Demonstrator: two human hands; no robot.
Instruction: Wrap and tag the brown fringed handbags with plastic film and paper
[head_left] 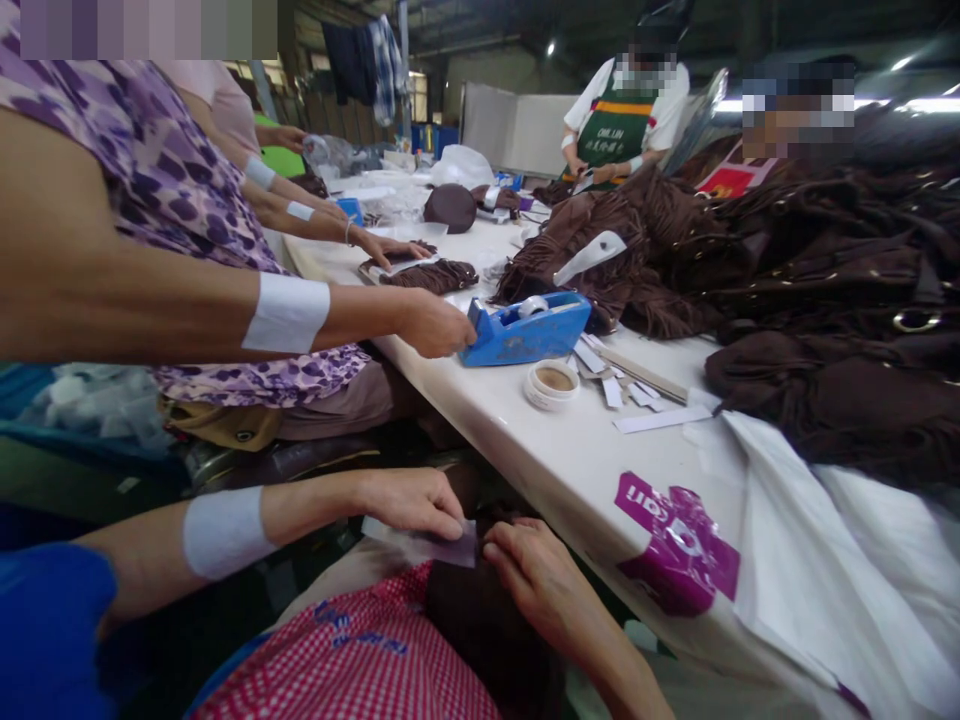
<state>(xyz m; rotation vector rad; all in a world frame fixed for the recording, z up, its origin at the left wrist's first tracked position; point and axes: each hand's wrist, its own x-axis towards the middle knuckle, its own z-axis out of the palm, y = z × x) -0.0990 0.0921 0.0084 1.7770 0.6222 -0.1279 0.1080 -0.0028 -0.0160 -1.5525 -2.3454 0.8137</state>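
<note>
Low in the view, my left hand [414,503] pinches a translucent white strip [431,545] that lies over the edge of a dark brown cloth piece [480,620]. My right hand [534,565] is closed on the brown piece, just right of the strip's end, with fingertips bent against it. The brown piece rests on my lap over a red checked apron [375,650]. A white patch [227,532] is wrapped round my left forearm. What lies under my fingers is hidden.
A co-worker's hand [435,322] touches a blue tape dispenser [529,330] on the white table [525,450]. Near it are a small round tub [551,385], paper strips [637,390] and a purple wrapper [679,545]. Brown fringed bags [810,250] are heaped at right. More people work beyond.
</note>
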